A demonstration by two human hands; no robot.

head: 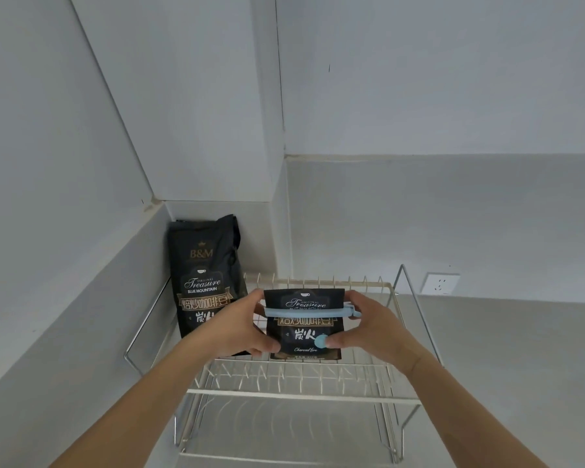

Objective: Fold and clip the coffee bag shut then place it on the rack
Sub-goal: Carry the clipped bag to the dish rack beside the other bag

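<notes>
While the folded coffee bag (304, 324) is held upright over the upper tier of the wire rack (294, 393), it is gripped at its left edge by the left hand (240, 327) and at its right edge by the right hand (368, 329). A light blue clip (309, 311) is fastened across the bag's folded top. Whether the bag's base touches the rack cannot be told. A second, taller coffee bag (205, 275) is stood at the rack's far left corner.

Both hands, left hand (238, 327) and right hand (368, 327), are gripping a folded coffee bag (303, 332), sealed with a blue clip (308, 311), over a wire rack (301, 393).
</notes>
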